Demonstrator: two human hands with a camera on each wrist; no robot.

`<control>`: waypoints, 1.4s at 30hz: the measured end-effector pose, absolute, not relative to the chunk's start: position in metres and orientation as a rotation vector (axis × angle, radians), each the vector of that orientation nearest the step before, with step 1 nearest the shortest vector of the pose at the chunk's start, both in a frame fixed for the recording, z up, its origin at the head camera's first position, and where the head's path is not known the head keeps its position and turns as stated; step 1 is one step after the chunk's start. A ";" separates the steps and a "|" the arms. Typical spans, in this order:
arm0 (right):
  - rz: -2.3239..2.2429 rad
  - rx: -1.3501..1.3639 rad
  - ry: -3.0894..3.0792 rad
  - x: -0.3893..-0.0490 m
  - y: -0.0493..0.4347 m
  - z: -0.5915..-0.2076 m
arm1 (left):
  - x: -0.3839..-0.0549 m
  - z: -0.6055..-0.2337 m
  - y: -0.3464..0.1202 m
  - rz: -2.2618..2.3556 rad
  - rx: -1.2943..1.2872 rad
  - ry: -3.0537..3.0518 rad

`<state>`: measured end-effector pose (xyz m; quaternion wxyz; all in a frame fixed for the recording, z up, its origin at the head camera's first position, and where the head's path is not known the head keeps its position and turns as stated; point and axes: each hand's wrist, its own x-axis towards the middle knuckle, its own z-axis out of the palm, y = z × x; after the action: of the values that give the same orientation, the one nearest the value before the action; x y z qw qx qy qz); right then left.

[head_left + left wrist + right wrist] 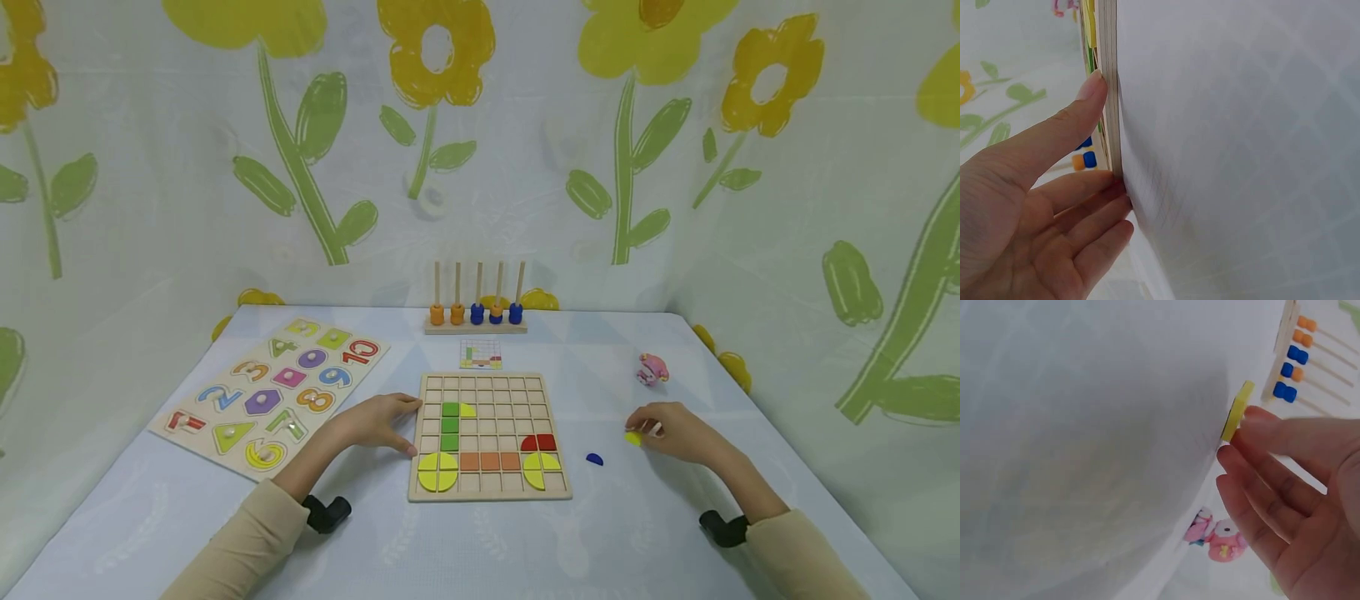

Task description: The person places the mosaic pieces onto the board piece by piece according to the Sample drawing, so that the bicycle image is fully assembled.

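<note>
My left hand (378, 422) rests its thumb and fingertips against the left edge of a wooden grid board (491, 493); in the left wrist view the fingers (1094, 187) are fairly straight along that edge. On the board lie green squares (450, 425), orange squares (490, 461), red pieces (546, 442) and yellow quarter-circle pieces (438, 472). Right of the board, my right hand (672, 431) pinches a small yellow piece (1238, 411) between thumb and fingers, close over the table. Between that hand and the board lies a blue half-round piece (595, 459).
Behind the board lies a small pattern card (480, 353), with a bead-and-peg stand (476, 327) farther back. A wooden number and shape puzzle (206, 442) sits at the left, beside my left forearm. A pink toy figure (652, 369) stands beyond my right hand.
</note>
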<state>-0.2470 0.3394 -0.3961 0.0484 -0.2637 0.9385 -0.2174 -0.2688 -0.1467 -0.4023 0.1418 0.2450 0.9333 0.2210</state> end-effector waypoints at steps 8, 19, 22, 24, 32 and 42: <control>-0.646 -0.764 2.880 -0.247 0.340 -0.398 | -0.267 -0.402 -0.146 0.637 0.709 2.696; -0.621 -0.911 2.821 -0.245 0.338 -0.395 | -0.267 -0.401 -0.146 0.634 0.706 2.695; -0.648 -0.884 2.803 -0.246 0.338 -0.395 | -0.267 -0.401 -0.146 0.640 0.701 2.692; -0.655 -0.846 2.807 -0.246 0.338 -0.395 | -0.267 -0.402 -0.146 0.641 0.701 2.692; -0.656 -0.837 2.783 -0.243 0.337 -0.390 | -0.269 -0.404 -0.147 0.628 0.720 2.694; -0.678 -0.790 2.767 -0.242 0.339 -0.391 | -0.269 -0.403 -0.147 0.625 0.722 2.693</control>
<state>-0.2421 0.3392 -0.3905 0.0926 -0.2662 0.9319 -0.2284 -0.2693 -0.1468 -0.4033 0.1415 0.2502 0.9330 0.2165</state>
